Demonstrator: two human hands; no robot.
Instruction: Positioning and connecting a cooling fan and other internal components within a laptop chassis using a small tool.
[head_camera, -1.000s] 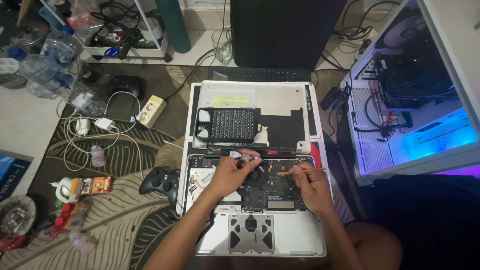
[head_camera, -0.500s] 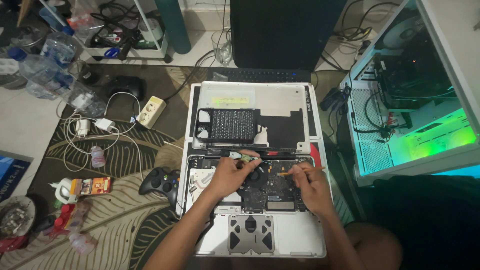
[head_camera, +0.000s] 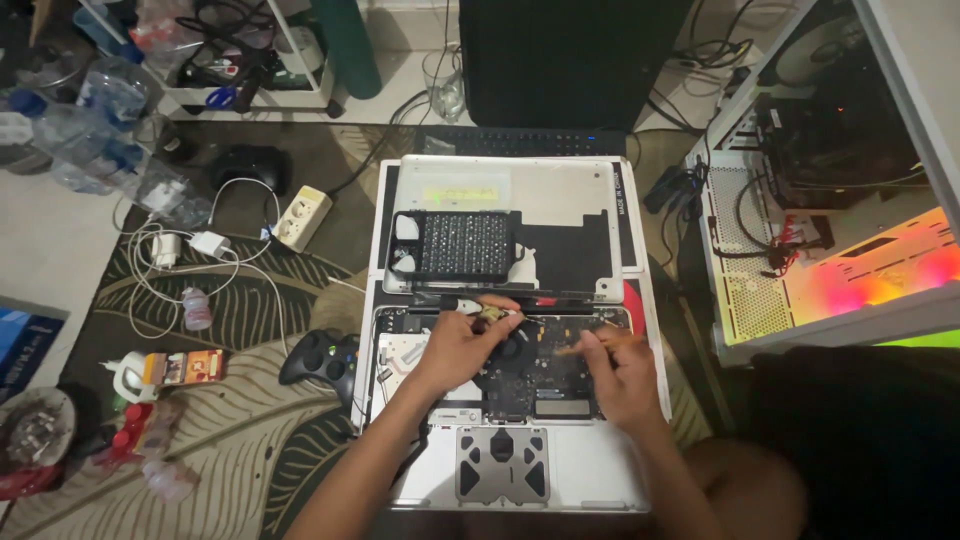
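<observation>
Laptop (head_camera: 505, 400) lies opened on patterned rug (head_camera: 250, 440).

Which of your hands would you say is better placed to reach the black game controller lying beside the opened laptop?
Left, probably. The left hand works over the opened laptop on the side where the game controller lies, on the rug. The right hand sits toward the far edge, and would have to cross over.

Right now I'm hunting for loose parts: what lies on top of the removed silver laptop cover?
A black perforated tray lies on the silver cover, and a dark flat patch shows beside it. Whatever is beneath the tray is covered. Both hands work lower down, inside the open laptop.
</observation>
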